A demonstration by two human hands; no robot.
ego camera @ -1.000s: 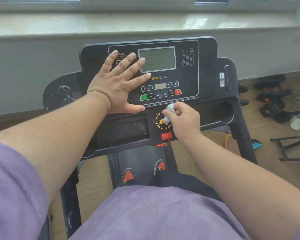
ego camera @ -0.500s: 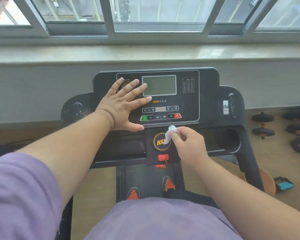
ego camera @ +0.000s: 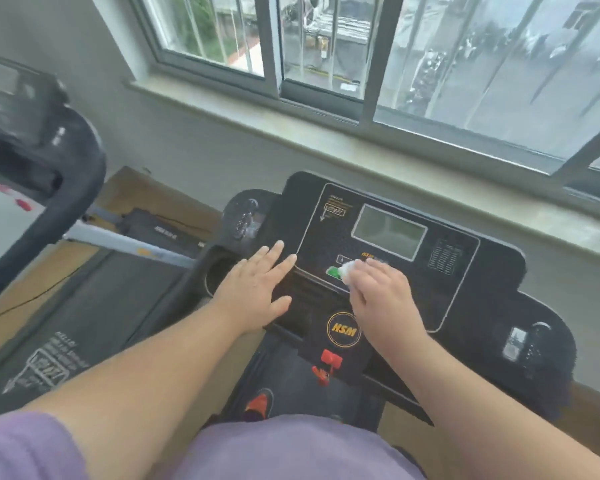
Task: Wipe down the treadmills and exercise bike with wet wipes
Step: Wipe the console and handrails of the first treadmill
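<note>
I stand on a black treadmill whose console (ego camera: 465, 271) fills the middle of the head view, with a grey screen (ego camera: 388, 232) and a round HSM logo (ego camera: 343, 329). My left hand (ego camera: 257, 289) lies flat with straight fingers on the console's lower left edge. My right hand (ego camera: 378, 296) holds a small white wet wipe (ego camera: 347, 271) against the button row below the screen, next to the green button (ego camera: 333, 271). Most of the wipe is hidden under my fingers.
A second treadmill stands at the left, with a dark curved handrail (ego camera: 66, 202) and a grey belt (ego camera: 84, 306). A window sill (ego camera: 361, 140) and wall run close behind the console. A red safety clip (ego camera: 331, 358) hangs under the logo. My shoe (ego camera: 258, 403) shows on the belt.
My right hand moved the wipe up from the HSM logo to the button row. My left hand slid down to the console's lower left edge. The camera tilted up and turned left.
</note>
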